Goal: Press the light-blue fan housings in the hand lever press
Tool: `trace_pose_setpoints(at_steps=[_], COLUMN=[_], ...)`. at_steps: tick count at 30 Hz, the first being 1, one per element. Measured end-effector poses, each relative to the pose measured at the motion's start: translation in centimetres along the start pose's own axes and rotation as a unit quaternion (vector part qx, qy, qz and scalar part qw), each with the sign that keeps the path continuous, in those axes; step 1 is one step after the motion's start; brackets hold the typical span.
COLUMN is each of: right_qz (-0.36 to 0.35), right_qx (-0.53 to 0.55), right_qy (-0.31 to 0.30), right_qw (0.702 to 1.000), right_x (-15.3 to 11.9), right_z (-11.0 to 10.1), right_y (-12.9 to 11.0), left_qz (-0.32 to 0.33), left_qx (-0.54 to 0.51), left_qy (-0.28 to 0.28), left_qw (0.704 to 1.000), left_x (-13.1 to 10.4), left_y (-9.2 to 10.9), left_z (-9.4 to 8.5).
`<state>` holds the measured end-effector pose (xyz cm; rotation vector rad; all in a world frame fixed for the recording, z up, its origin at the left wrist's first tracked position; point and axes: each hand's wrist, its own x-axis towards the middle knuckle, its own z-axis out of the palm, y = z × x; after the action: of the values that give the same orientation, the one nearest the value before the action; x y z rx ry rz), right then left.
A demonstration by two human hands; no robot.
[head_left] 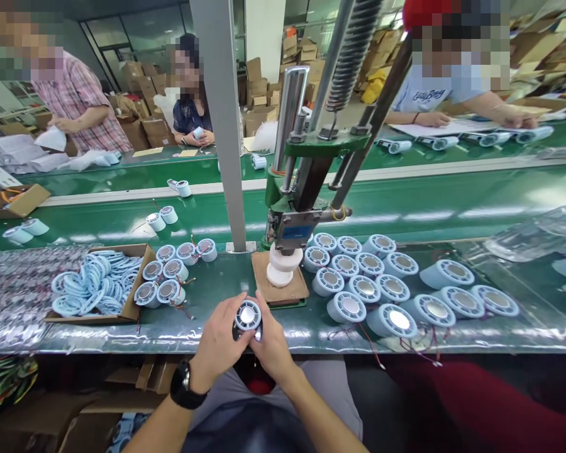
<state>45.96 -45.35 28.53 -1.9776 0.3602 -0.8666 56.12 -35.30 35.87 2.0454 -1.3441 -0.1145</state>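
Between both hands, near the bench's front edge, is a round light-blue motor housing (pixel 248 314) with a silver disc in its spoked top ring. My left hand (pixel 219 333) wraps its left side, and my right hand (pixel 271 343) grips the right side; the fingers partly hide its body. Just beyond my hands stands a hand press with a white press head (pixel 285 258), above a brown board (pixel 259 277). Similar light-blue housings (pixel 349 306) with thin wires stand in rows to the right. Several more housings (pixel 170 291) sit to the left.
A cardboard box (pixel 141 283) full of light-blue rings lies at left, beside rows of small wired parts (pixel 23 296). A grey post (pixel 224 126) rises behind the bench. Across the green conveyor (pixel 207 211), three people handle parts and papers. Clear plastic (pixel 542 233) lies at right.
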Motion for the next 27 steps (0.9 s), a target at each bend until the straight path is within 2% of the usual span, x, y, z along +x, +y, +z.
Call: trace_pose_setpoints(at_steps=[3,6,9,10,11,12,13,14,16,17,18,19,22,24,27], right_qz=[0.008,0.002,-0.02,-0.044,-0.081,-0.132,-0.189,-0.245,-0.315,-0.316,-0.294,-0.256,-0.151,-0.152,-0.192], right_qx=[-0.006,-0.065,-0.144,-0.17,-0.196,-0.221,-0.247,-0.274,-0.33,-0.343,-0.341,-0.324,-0.233,-0.198,-0.168], right_qy=[-0.023,-0.092,-0.211,-0.236,-0.237,-0.208,-0.15,-0.064,0.108,0.178,0.221,0.24,0.232,0.25,0.284], right_qw=[1.0,0.994,0.967,0.956,0.948,0.944,0.938,0.928,0.883,0.867,0.865,0.879,0.932,0.936,0.924], right_x=[0.1,0.6,2.4,3.4,4.7,6.2,8.1,10.2,15.1,17.7,20.3,22.8,28.5,30.3,30.5], right_z=[-0.2,-1.2,-4.4,-6.2,-8.2,-10.5,-12.9,-15.4,-19.7,-21.3,-22.5,-23.2,-23.3,-22.5,-21.8], right_y=[0.1,0.0,-1.7,-3.0,-4.8,-6.9,-9.3,-12.0,-17.0,-19.1,-20.7,-21.7,-22.0,-21.0,-19.6], left_qz=[-0.026,-0.056,-0.072,-0.078,-0.087,-0.099,-0.113,-0.127,-0.147,-0.15,-0.148,-0.141,-0.117,-0.104,-0.071], left_qx=[-0.031,-0.072,-0.118,-0.132,-0.143,-0.153,-0.163,-0.171,-0.186,-0.192,-0.198,-0.206,-0.248,-0.294,-0.369], left_qy=[0.013,0.015,0.002,-0.001,-0.003,-0.004,-0.006,-0.008,0.001,0.012,0.027,0.041,0.063,0.056,0.017], left_qw=[0.999,0.996,0.99,0.988,0.986,0.983,0.98,0.977,0.972,0.97,0.969,0.967,0.959,0.948,0.926], left_x=[-0.2,-0.5,-0.9,-1.0,-1.0,-0.9,-0.7,-0.4,1.0,1.9,3.1,4.3,8.1,10.2,12.4], left_y=[-0.1,-0.3,-0.5,-0.6,-0.7,-0.8,-0.9,-1.0,-1.1,-1.0,-0.9,-0.7,0.3,1.2,2.3], left_z=[0.4,1.5,2.7,3.0,3.2,3.2,3.1,2.8,1.9,1.4,0.9,0.4,0.1,1.0,3.0])
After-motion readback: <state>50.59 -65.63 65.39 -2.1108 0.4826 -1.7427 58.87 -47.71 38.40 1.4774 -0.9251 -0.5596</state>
